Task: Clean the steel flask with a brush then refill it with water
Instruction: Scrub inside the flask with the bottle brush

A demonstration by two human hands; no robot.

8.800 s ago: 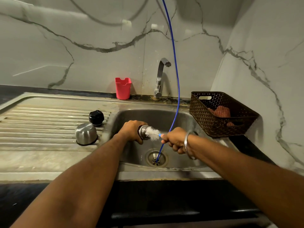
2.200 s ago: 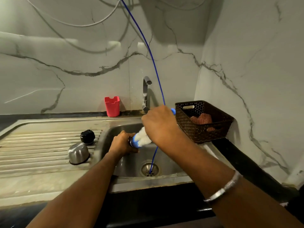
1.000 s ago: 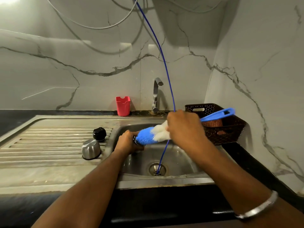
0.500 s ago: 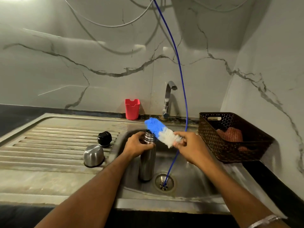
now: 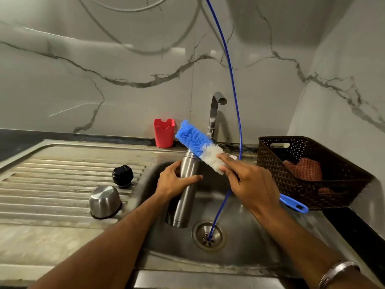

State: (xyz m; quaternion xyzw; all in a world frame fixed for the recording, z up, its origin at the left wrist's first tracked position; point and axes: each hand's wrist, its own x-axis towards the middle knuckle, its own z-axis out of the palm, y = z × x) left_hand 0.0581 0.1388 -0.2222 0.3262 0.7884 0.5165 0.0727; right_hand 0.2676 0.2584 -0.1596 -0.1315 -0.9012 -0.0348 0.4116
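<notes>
We are looking down on a steel sink unit, working left to right. On the ribbed drainboard [image 5: 62, 184] at 9 o'clock, a steel cup-lid [image 5: 104, 201] is sitting upside down, and a black stopper [image 5: 123, 176] is lying just beyond it toward 10 o'clock. A red cup [image 5: 164, 133] is standing against the marble wall at 12 o'clock. Our left hand [image 5: 174, 182] is wrapping its fingers round the upper body of the steel flask [image 5: 186, 190], which is standing upright with a slight tilt in the sink basin [image 5: 239, 253], base down at the basin's left side, mouth open at the top. Our right hand [image 5: 248, 182] is gripping the bottle brush [image 5: 200, 147] near where the bristles meet the handle; the index finger is lying straight along the white bristles, and the blue bristle end is pointing toward 10 o'clock, just above and touching or nearly touching the flask's mouth. The brush's blue handle end is sticking out below the hand toward 4 o'clock. A thin blue hose [image 5: 235, 97] is dropping from above into the drain [image 5: 209, 236]. The tap [image 5: 214, 113] is standing behind the basin. At 3 o'clock a dark woven basket [image 5: 312, 184] is holding reddish cloths [image 5: 306, 168]. A metal bangle [image 5: 337, 270] is circling our right wrist.
</notes>
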